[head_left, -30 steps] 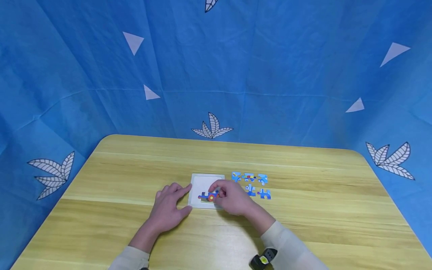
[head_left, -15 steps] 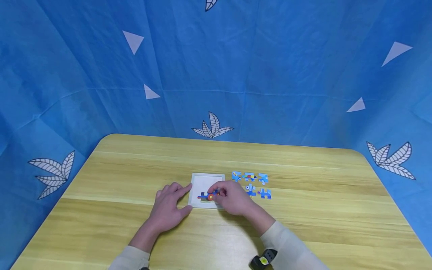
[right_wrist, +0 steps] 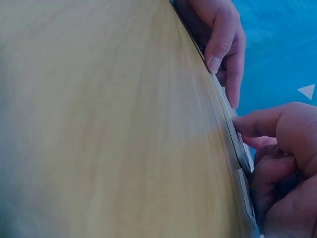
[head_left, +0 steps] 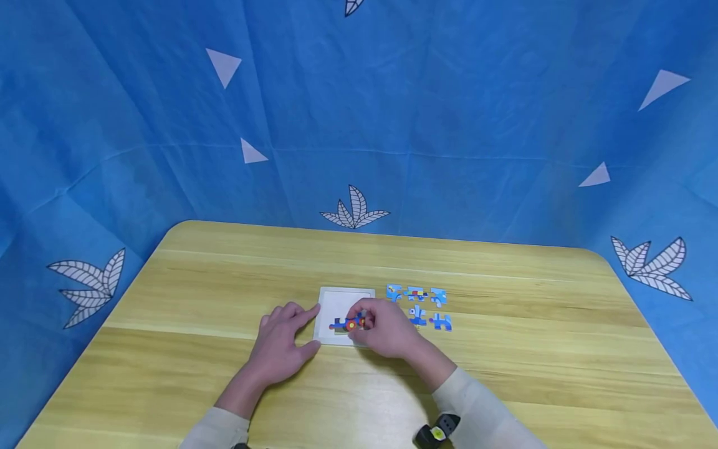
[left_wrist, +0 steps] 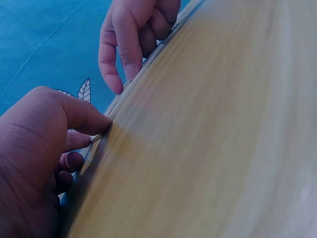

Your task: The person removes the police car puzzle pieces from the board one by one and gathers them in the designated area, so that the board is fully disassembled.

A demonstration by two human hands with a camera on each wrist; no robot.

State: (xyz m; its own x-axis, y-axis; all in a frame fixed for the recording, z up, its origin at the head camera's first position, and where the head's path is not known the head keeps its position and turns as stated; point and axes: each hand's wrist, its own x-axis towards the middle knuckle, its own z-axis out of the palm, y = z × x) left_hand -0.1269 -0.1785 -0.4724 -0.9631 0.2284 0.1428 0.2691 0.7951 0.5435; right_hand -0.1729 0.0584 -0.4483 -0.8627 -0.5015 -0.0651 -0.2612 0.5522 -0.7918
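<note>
In the head view a white puzzle tray (head_left: 331,299) lies on the table, with joined blue, red and yellow puzzle pieces (head_left: 339,326) along its lower part. My left hand (head_left: 278,349) rests at the tray's left side, index fingertip on the left rim and thumb at the near left corner. Over the tray's right part, my right hand (head_left: 387,327) curls its thumb and index finger about a puzzle piece (head_left: 352,325) showing a red and yellow round shape. The right hand hides part of the pieces. Both wrist views look low along the tray's edge.
To the right of the tray lie several loose puzzle pieces (head_left: 416,293), mostly blue, in two rows. The wooden table (head_left: 533,324) ends at the back against a blue curtain (head_left: 477,125) with leaf and triangle prints.
The right thumb has shifted slightly toward the near side of the pieces, showing more of the red round shape. The left hand stays at the tray's rim.
</note>
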